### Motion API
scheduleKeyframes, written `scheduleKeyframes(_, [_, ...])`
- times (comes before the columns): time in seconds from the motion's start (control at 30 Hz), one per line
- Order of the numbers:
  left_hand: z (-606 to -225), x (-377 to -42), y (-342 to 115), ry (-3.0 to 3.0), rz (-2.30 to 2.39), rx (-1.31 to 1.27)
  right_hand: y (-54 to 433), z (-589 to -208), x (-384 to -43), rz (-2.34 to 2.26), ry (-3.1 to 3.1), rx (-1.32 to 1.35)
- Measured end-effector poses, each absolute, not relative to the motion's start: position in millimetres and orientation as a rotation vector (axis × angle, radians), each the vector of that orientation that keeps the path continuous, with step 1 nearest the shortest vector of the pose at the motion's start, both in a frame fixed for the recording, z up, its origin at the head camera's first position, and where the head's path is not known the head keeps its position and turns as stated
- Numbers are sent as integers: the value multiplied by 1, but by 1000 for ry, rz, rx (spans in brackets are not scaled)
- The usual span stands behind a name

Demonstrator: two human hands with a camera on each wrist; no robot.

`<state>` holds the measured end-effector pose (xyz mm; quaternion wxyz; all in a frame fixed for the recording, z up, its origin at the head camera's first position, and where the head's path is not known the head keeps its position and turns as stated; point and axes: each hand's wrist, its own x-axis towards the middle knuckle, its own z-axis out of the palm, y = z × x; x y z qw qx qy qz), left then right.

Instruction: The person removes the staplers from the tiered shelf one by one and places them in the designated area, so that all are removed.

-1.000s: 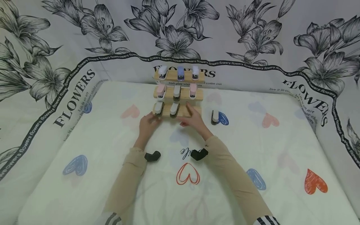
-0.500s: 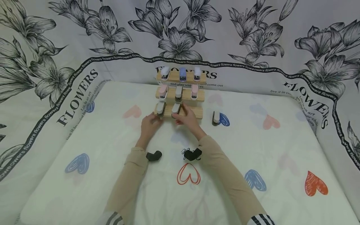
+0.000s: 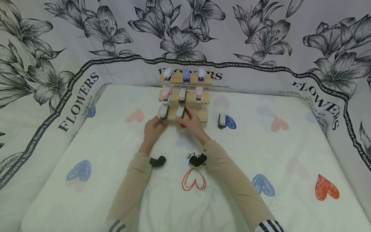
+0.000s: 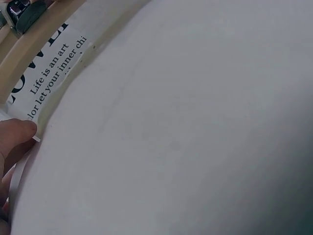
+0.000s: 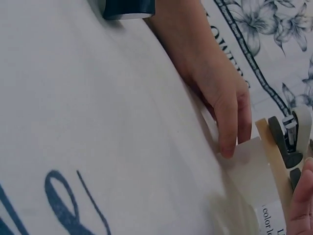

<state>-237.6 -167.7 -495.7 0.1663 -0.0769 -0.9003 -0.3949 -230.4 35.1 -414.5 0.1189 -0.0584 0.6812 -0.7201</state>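
A three-tier wooden display stand (image 3: 201, 115) bears several small staplers. My right hand (image 3: 193, 124) pinches the white-and-dark stapler (image 3: 180, 111) in the middle of the bottom tier, thumb at its near end and a finger along its right side. Left of it sits another white-and-dark stapler (image 3: 163, 112), seen closer in the right wrist view. My left hand (image 3: 153, 129) is at the stand's front left corner; in the right wrist view the left hand (image 5: 227, 105) pinches the edge of the pale panel (image 5: 252, 164) beneath the wood.
A loose white-and-dark stapler (image 3: 221, 120) lies on the heart-print cloth (image 3: 246, 145), right of the stand. Pink staplers (image 3: 166, 93) flank a grey one on the middle tier. White and blue staplers (image 3: 186, 76) line the top tier. A flower-print curtain (image 3: 261, 48) hangs behind.
My right hand has moved left from the right part of the bottom tier and taken hold of the middle stapler. My left hand stays at the stand's front left corner.
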Motion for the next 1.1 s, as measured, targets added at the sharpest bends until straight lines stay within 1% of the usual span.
scheduleKeyframes(0.23, [-497, -237, -168, -2562, -1171, -198, 46, -430, -236, -2096, 2028, -227])
scheduleKeyframes(0.53, [-496, -236, -167, -2553, -1177, -214, 73, -418, -222, -2098, 1884, -321])
scheduleKeyframes(0.7, [-497, -236, -168, -2555, -1160, -215, 88, -428, -223, -2108, 1908, -327])
scheduleKeyframes(0.9, [-497, -236, -169, -2529, -1127, -243, 113, -435, -228, -2190, 1930, -347])
scheduleKeyframes(1.1, [-496, -236, -165, -2503, -1143, -259, 155, -419, -221, -2212, 1958, -257])
